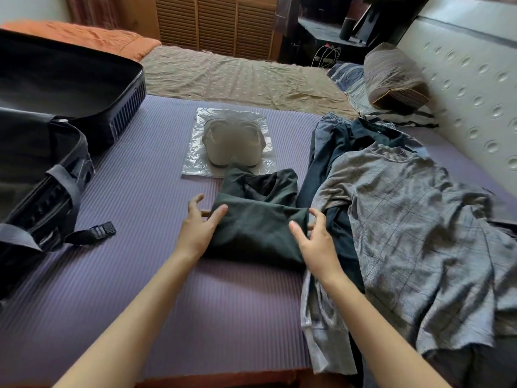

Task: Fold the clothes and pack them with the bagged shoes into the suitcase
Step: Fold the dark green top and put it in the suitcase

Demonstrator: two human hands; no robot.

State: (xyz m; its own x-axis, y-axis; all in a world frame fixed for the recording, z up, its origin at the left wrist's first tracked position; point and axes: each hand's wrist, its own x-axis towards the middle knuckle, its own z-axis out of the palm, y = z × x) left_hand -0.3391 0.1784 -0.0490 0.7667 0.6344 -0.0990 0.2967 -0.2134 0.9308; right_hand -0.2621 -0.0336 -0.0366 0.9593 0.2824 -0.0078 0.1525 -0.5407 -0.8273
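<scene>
- The dark garment (256,228) is lying part-folded mid-mat (140,191), its far end trailing onto the shoe bag (229,141).
- The left hand (197,229) is resting spread on its left edge; the right hand (314,245) is hovering half-open beside the right edge, neither gripping.
- It is looking soft, light and floppy; taking both side edges should be keeping the fold flat.
- The suitcase (56,135) is sitting open, left.

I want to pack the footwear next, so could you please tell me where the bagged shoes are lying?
In the head view, the pale shoes in their clear plastic bag lie mid-frame on the purple ribbed mat, just beyond the dark green folded garment.
</scene>
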